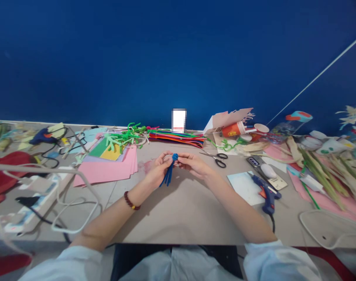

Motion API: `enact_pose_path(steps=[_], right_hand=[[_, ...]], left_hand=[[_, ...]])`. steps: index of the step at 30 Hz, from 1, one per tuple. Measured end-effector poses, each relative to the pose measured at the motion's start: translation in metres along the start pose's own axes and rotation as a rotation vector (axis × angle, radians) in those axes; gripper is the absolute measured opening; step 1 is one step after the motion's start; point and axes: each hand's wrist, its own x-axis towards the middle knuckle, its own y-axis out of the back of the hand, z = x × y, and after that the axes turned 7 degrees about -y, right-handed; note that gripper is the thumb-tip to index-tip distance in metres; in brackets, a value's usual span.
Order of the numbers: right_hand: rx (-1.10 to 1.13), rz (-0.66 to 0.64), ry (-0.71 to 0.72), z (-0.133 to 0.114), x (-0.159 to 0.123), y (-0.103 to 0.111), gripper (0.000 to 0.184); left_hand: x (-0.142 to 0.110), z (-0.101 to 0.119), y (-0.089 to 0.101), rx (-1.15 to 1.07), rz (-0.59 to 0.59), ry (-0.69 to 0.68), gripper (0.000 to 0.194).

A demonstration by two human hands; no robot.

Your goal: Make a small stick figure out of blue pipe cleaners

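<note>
Both hands are raised over the beige tabletop, close together. My left hand, with a dark red bead bracelet on its wrist, and my right hand pinch a blue pipe cleaner bundle between their fingertips. Its top is twisted into a small round knot, and several loose strands hang down from it. Some of the knot is hidden by my fingers.
Ahead lies a stack of multicoloured pipe cleaners, with black-handled scissors to its right. A blue hot glue gun rests further right. Pink paper sheets lie left, beyond them a white power strip and cables.
</note>
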Motion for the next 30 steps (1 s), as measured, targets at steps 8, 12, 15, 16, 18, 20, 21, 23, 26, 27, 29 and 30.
enact_pose_path(steps=[8,12,15,16,18,20,21,23,26,27,29,30], right_hand=[[-0.025,0.149,0.168,0.007,0.005,-0.006,0.026],[-0.120,0.219,0.288,0.009,0.009,-0.006,0.027],[-0.185,0.245,0.324,0.011,0.010,-0.007,0.029],[-0.196,0.244,0.326,0.012,0.009,-0.008,0.030],[-0.200,0.236,0.329,0.013,0.008,-0.011,0.031],[-0.196,0.227,0.342,0.014,0.007,-0.013,0.032],[-0.196,0.222,0.348,0.015,0.007,-0.014,0.033],[-0.202,0.214,0.361,0.016,0.007,-0.015,0.033],[-0.229,0.204,0.385,0.018,0.008,-0.014,0.032],[-0.240,0.202,0.395,0.018,0.008,-0.013,0.031],[-0.260,0.190,0.397,0.018,0.008,-0.012,0.031],[-0.264,0.181,0.387,0.017,0.007,-0.011,0.032]], left_hand=[[0.001,-0.003,0.002,0.353,-0.021,-0.293,0.027],[-0.001,-0.002,0.000,0.568,-0.023,-0.467,0.027],[-0.005,0.000,0.001,0.796,-0.017,-0.604,0.026],[-0.006,0.001,0.002,0.865,0.002,-0.657,0.024],[-0.008,0.002,0.004,0.962,0.023,-0.748,0.023],[-0.008,0.003,0.005,0.997,0.006,-0.788,0.024],[-0.009,0.002,0.006,0.996,-0.008,-0.787,0.024],[-0.009,0.001,0.005,0.957,-0.017,-0.749,0.024],[-0.009,0.000,0.002,0.838,0.023,-0.647,0.024],[-0.009,0.000,0.001,0.790,0.043,-0.611,0.024],[-0.009,0.000,-0.002,0.690,0.083,-0.545,0.024],[-0.009,0.001,-0.004,0.642,0.099,-0.513,0.024]])
